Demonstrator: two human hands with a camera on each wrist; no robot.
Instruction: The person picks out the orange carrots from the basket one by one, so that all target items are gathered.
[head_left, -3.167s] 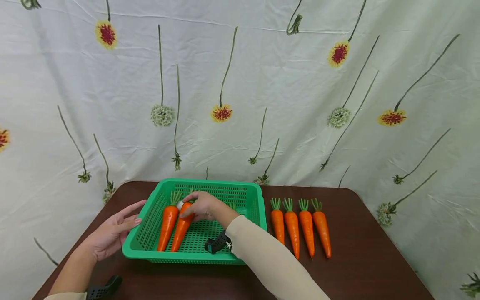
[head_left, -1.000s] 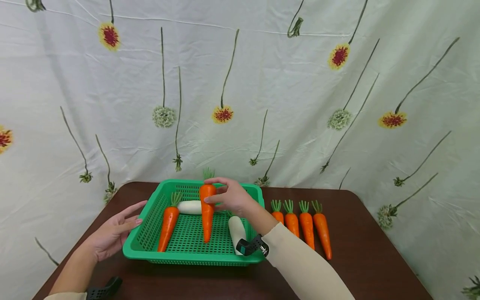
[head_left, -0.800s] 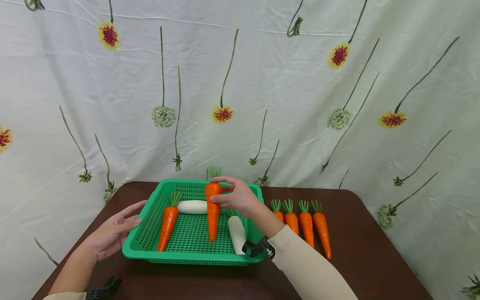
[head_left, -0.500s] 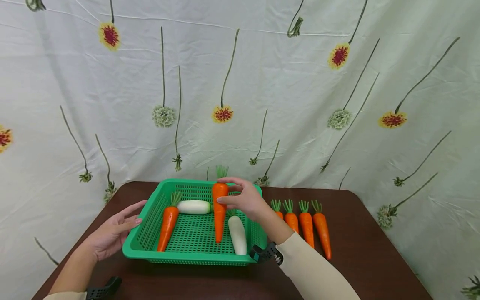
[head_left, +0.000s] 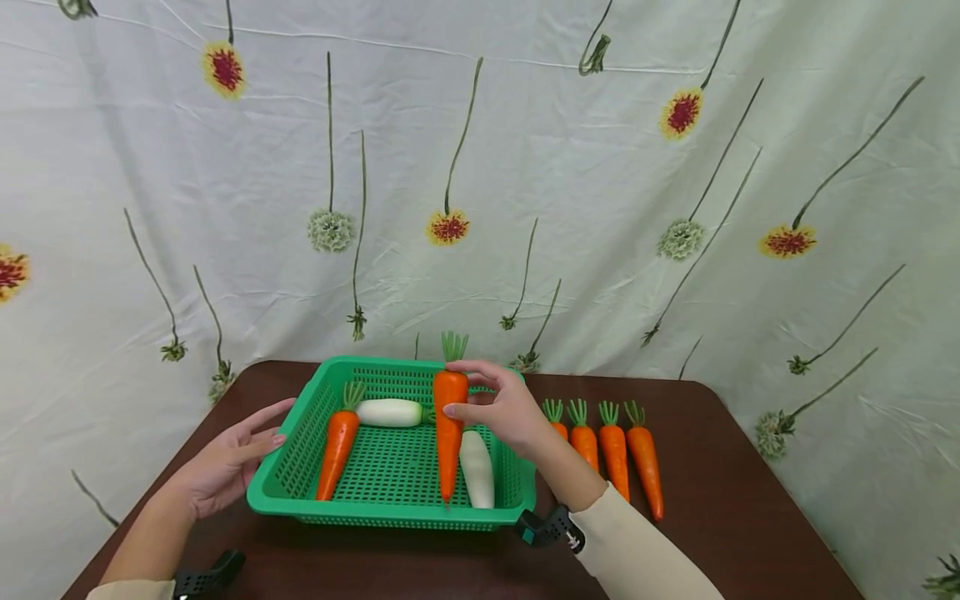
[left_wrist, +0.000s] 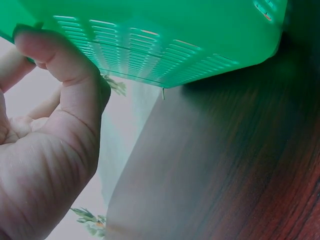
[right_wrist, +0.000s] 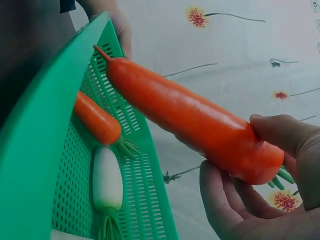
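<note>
My right hand [head_left: 506,412] pinches a carrot [head_left: 450,454] near its leafy top, thumb on one side and fingers on the other. The carrot hangs tip down over the green basket [head_left: 390,515], and in the right wrist view it shows above the basket wall. My left hand [head_left: 225,467] touches the basket's left rim with fairly straight fingers; its thumb [left_wrist: 45,47] lies against the green side. Inside the basket are another carrot [head_left: 337,454] at the left, a white radish [head_left: 388,412] lying crosswise at the back, and a second white radish [head_left: 477,471] at the right, partly covered by the held carrot.
Several carrots [head_left: 643,467] lie in a row on the dark wooden table [head_left: 720,500], right of the basket; my right forearm covers part of them. A white cloth [head_left: 600,167] printed with flowers hangs behind the table.
My right hand has lifted the carrot from beside the left carrot and carried it right, over the right-hand radish. The crosswise radish is now uncovered. My left hand has stayed at the rim.
</note>
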